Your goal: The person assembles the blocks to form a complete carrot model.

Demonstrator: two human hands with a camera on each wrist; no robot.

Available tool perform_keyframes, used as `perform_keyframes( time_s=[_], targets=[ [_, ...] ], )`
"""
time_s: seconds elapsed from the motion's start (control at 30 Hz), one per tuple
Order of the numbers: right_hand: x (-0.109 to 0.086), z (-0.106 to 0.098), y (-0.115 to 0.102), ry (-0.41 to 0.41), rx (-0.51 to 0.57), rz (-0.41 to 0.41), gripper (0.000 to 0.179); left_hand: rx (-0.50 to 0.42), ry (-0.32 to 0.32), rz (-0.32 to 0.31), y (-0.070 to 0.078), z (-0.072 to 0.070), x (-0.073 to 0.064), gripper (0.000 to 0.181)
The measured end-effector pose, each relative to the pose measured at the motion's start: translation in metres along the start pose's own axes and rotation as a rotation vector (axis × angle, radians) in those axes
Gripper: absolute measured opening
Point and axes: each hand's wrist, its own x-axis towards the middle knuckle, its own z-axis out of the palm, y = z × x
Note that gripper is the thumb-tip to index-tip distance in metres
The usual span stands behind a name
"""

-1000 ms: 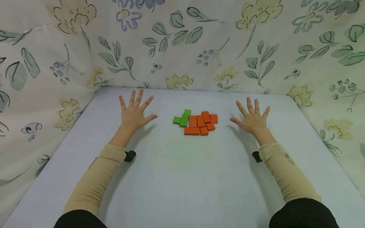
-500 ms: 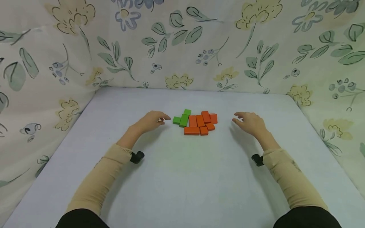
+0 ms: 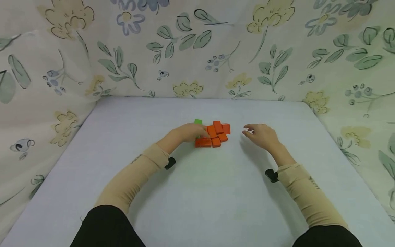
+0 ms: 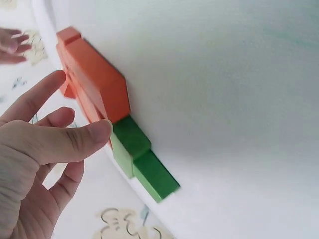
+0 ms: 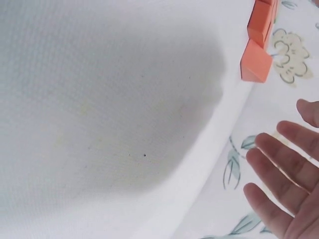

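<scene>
Flat orange wooden blocks (image 3: 217,127) lie grouped on the white table, with a green block (image 3: 198,121) showing at their left. My left hand (image 3: 192,131) is over the left part of the group and hides the other green pieces. Seen from the left wrist, its thumb and fingers are relaxed and apart, the thumb tip overlapping the seam between a long orange block (image 4: 102,82) and a green block (image 4: 130,138). My right hand (image 3: 262,136) hovers right of the group, fingers loosely bent and holding nothing; orange blocks (image 5: 255,62) appear beyond its fingertips in the right wrist view.
The white tabletop (image 3: 210,199) stretches in front of the blocks and to both sides. A floral-print cloth (image 3: 216,44) hangs along the back and sides. A small black device (image 3: 170,163) sits at the left wrist, another device (image 3: 271,175) at the right.
Both hands went from spread fingers to loosely bent ones. The left hand has moved right, from beside the green blocks to over the group. The right hand stays near its place.
</scene>
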Motion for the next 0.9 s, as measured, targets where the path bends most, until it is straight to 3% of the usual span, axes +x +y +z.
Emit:
perform_keyframes(
  time_s=[0.13, 0.4, 0.7, 0.9],
  targets=[
    [-0.001, 0.0, -0.002, 0.003, 0.027, -0.006, 0.039, 0.041, -0.058, -0.007, 0.006, 0.0, 0.008, 0.057],
    [0.0, 0.003, -0.002, -0.014, 0.057, -0.011, 0.036, 0.057, -0.111, -0.03, 0.014, 0.0, 0.015, 0.061],
    [0.012, 0.008, -0.016, -0.075, 0.153, -0.096, 0.036, 0.023, -0.105, 0.004, 0.023, -0.002, 0.01, 0.051],
    [0.025, 0.013, -0.031, -0.089, 0.194, -0.168, 0.037, -0.004, -0.139, -0.06, 0.025, -0.004, 0.015, 0.054]
  ],
)
